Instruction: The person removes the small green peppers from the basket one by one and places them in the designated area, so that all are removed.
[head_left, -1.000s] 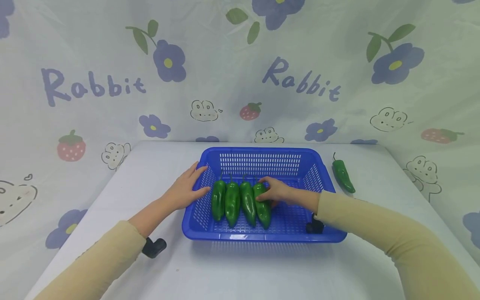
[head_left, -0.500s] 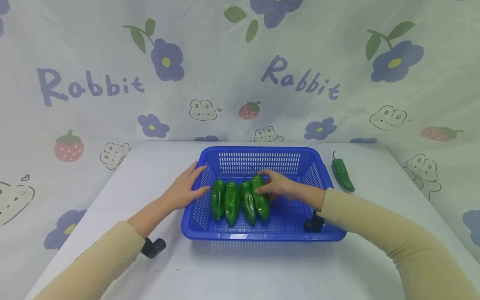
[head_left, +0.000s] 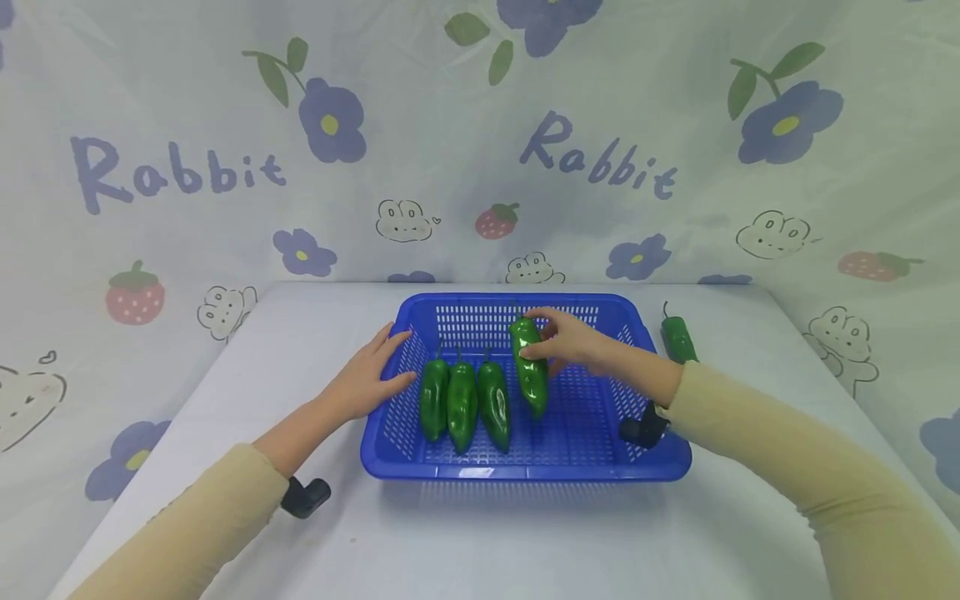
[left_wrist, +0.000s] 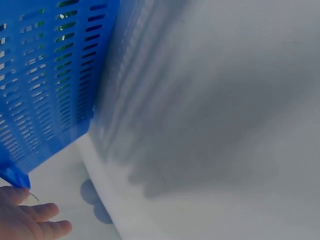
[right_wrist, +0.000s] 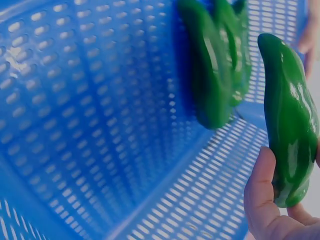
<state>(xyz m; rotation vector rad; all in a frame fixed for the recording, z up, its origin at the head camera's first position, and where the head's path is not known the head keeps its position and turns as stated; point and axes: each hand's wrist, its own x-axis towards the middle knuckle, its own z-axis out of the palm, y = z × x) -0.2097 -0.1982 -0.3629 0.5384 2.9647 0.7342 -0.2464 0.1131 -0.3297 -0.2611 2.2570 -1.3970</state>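
In the head view a blue plastic basket (head_left: 525,473) with slotted walls stands on the white table. Three green peppers (head_left: 462,408) lie side by side in its left half, stems toward the back wall. My right hand (head_left: 566,342) pinches a fourth green pepper (head_left: 532,371) near its stem end, raised above the basket floor. The right wrist view shows that pepper between thumb and fingers, apart from the others. My left hand (head_left: 367,375) rests on the basket's left rim with relaxed, spread fingers; part of it shows in the left wrist view beside the basket wall.
Beyond the basket's right side lies another green pepper (head_left: 677,337) on the table (head_left: 315,333), its lower end hidden by the right sleeve. A patterned curtain (head_left: 450,150) hangs behind the table. Each wrist carries a black camera (head_left: 306,498).
My right hand has lifted the rightmost pepper out of the row and carried it back and slightly right. The left hand has stayed at the rim.
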